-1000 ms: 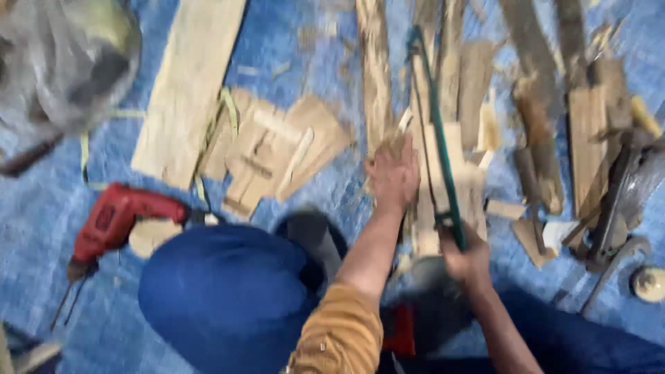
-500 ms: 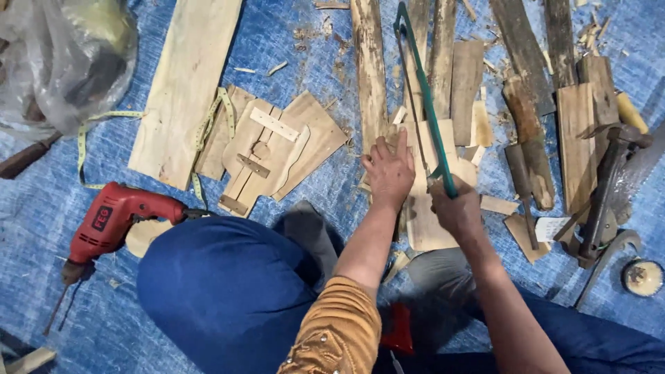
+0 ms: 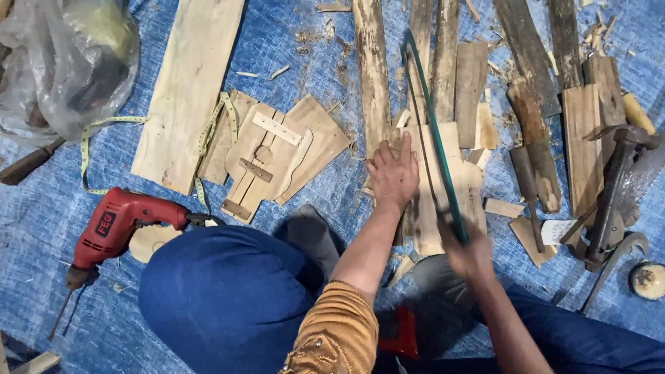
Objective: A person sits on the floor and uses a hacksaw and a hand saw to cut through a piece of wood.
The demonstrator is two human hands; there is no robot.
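My left hand (image 3: 393, 174) presses flat on a pale wooden board (image 3: 450, 173) lying on the blue tarp. My right hand (image 3: 470, 251), blurred, grips the handle of a green bow saw (image 3: 433, 131) whose frame runs up and away across the board. The saw blade sits on the board just right of my left fingers. My knees in blue trousers (image 3: 228, 291) are below the board.
A red electric drill (image 3: 114, 225) lies at left beside a yellow tape measure (image 3: 93, 135). A long plank (image 3: 190, 90), a cut wooden shape (image 3: 277, 156), several rough slats (image 3: 530, 55), a hammer (image 3: 613, 190) and a plastic bag (image 3: 66, 62) surround me.
My right hand has pulled the saw back toward me, then it sits lower in view. My left hand stays pressed on the board.
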